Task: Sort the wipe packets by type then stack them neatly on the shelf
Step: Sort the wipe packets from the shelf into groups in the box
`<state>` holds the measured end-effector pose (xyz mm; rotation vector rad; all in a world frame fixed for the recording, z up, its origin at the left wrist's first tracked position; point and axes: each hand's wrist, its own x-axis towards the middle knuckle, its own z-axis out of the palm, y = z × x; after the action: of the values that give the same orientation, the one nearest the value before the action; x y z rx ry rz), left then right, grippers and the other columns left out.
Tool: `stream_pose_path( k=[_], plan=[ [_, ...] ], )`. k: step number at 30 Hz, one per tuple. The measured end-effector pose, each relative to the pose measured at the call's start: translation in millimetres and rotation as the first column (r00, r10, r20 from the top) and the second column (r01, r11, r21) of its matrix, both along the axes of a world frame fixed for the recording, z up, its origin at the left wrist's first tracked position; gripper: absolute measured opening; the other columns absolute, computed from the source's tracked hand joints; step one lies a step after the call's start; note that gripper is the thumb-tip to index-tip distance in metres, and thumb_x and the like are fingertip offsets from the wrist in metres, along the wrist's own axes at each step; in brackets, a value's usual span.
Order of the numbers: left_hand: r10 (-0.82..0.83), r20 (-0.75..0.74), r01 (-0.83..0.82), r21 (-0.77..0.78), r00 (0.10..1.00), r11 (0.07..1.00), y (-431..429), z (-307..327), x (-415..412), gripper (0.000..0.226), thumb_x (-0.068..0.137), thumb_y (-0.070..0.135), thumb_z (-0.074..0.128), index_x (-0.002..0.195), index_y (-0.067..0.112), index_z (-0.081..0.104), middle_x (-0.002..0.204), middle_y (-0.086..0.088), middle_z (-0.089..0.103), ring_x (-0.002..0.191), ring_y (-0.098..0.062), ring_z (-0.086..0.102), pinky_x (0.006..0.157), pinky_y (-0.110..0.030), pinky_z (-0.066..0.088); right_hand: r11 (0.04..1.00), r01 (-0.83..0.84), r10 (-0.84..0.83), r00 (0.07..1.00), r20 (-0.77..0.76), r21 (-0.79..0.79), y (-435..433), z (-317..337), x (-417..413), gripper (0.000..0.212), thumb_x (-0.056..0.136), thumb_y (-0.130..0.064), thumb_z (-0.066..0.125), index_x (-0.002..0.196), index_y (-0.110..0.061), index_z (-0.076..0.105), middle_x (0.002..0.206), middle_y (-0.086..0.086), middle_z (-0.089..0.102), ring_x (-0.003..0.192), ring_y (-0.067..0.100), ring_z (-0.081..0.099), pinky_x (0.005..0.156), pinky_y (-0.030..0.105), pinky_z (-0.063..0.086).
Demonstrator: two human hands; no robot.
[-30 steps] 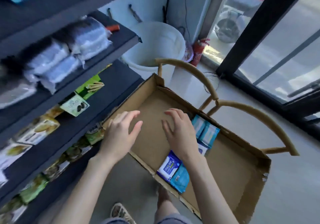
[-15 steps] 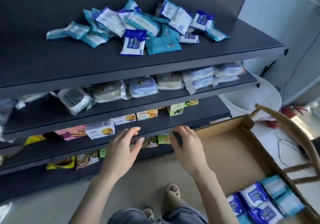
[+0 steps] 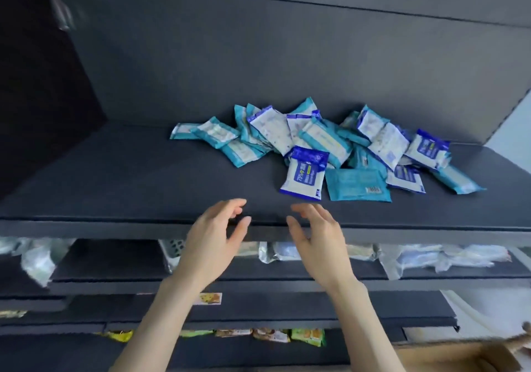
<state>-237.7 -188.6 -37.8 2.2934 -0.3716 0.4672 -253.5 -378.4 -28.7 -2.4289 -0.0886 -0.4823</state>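
Note:
A loose heap of wipe packets (image 3: 324, 139) lies on the dark top shelf (image 3: 138, 182), teal ones and white ones with dark blue tops mixed together. Nearest the shelf's front edge lie a white-and-blue packet (image 3: 304, 177) and a flat teal packet (image 3: 357, 185). My left hand (image 3: 214, 239) and my right hand (image 3: 319, 236) hover empty at the front edge, below and left of the heap, palms facing each other, fingers relaxed, touching no packet.
Lower shelves hold clear-wrapped packs (image 3: 445, 256) and snack boxes and bags (image 3: 275, 335). A corner of the cardboard box (image 3: 459, 356) shows at the bottom right. The left half of the top shelf is bare.
The view swung up from the cardboard box to the top shelf. Both empty hands rose from over the box to the shelf's front edge.

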Motion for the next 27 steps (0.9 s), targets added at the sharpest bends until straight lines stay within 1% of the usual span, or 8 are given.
stream_pose_path(
  k=[3,8,13,16,19,21,24,27],
  plan=[
    [0.02,0.024,-0.02,-0.01,1.0,1.0,0,6,45,0.031,0.089,0.022,0.062,0.119,0.016,0.06,0.104,0.005,0.066,0.094,-0.011,0.062,0.082,-0.038,0.053,1.0,0.004,-0.004,1.0,-0.002,0.0,2,10,49,0.025,0.094,-0.024,0.055,0.117,-0.014,0.062,0.113,0.002,0.062,0.1,0.025,0.057,0.081,0.036,0.047],
    [0.046,0.013,-0.047,0.019,0.999,0.999,-1,7,114,0.029,0.089,0.022,0.063,0.116,0.012,0.061,0.105,0.001,0.064,0.096,-0.017,0.061,0.081,-0.042,0.052,0.999,-0.029,0.029,1.0,0.006,-0.015,2,19,121,0.029,0.095,-0.027,0.055,0.119,-0.013,0.061,0.118,0.003,0.061,0.109,0.024,0.054,0.088,0.035,0.043],
    [0.064,-0.026,-0.063,0.039,0.998,0.997,3,11,168,0.033,0.091,0.023,0.06,0.122,0.01,0.058,0.12,-0.002,0.059,0.114,-0.019,0.053,0.094,-0.035,0.045,0.998,-0.033,0.033,0.999,-0.007,-0.054,7,28,177,0.028,0.095,-0.027,0.054,0.12,-0.014,0.06,0.118,0.003,0.059,0.109,0.024,0.051,0.086,0.035,0.044],
    [0.084,-0.07,-0.082,0.03,0.994,0.996,6,14,200,0.034,0.093,0.026,0.057,0.123,0.01,0.057,0.123,-0.002,0.057,0.117,-0.019,0.051,0.098,-0.039,0.042,0.995,-0.02,0.019,1.0,-0.003,-0.1,7,30,205,0.032,0.095,-0.026,0.053,0.124,-0.013,0.057,0.126,0.006,0.056,0.118,0.028,0.044,0.096,0.038,0.041],
    [0.09,-0.082,-0.085,0.067,0.993,0.994,2,18,228,0.038,0.093,0.031,0.056,0.125,0.01,0.055,0.123,-0.004,0.059,0.115,-0.021,0.052,0.097,-0.044,0.042,0.98,0.036,-0.043,0.999,-0.033,-0.196,4,35,228,0.039,0.097,-0.029,0.05,0.133,-0.015,0.049,0.137,0.005,0.049,0.127,0.029,0.035,0.105,0.037,0.027],
    [0.118,-0.119,-0.108,0.085,0.986,0.991,-2,21,245,0.044,0.093,0.035,0.054,0.128,0.008,0.053,0.122,-0.006,0.06,0.114,-0.024,0.053,0.097,-0.044,0.041,0.952,0.071,-0.102,0.991,-0.089,-0.298,3,37,239,0.046,0.098,-0.034,0.045,0.14,-0.016,0.04,0.144,0.003,0.042,0.131,0.029,0.031,0.105,0.038,0.021],
    [0.148,-0.196,-0.131,0.098,0.969,0.987,-7,23,269,0.051,0.092,0.045,0.051,0.126,0.006,0.053,0.112,-0.009,0.064,0.108,-0.029,0.054,0.092,-0.043,0.043,0.924,0.078,-0.141,0.979,-0.146,-0.374,4,34,253,0.058,0.097,-0.041,0.043,0.146,-0.015,0.027,0.15,0.003,0.031,0.133,0.029,0.025,0.106,0.04,0.018],
    [0.136,-0.329,-0.128,0.047,0.934,0.991,-12,26,286,0.058,0.091,0.054,0.048,0.122,0.006,0.05,0.108,-0.01,0.064,0.107,-0.029,0.055,0.087,-0.042,0.046,0.906,0.099,-0.179,0.971,-0.161,-0.412,3,30,263,0.065,0.094,-0.049,0.047,0.146,-0.017,0.026,0.148,0.004,0.027,0.132,0.029,0.024,0.107,0.04,0.018]
  ],
)
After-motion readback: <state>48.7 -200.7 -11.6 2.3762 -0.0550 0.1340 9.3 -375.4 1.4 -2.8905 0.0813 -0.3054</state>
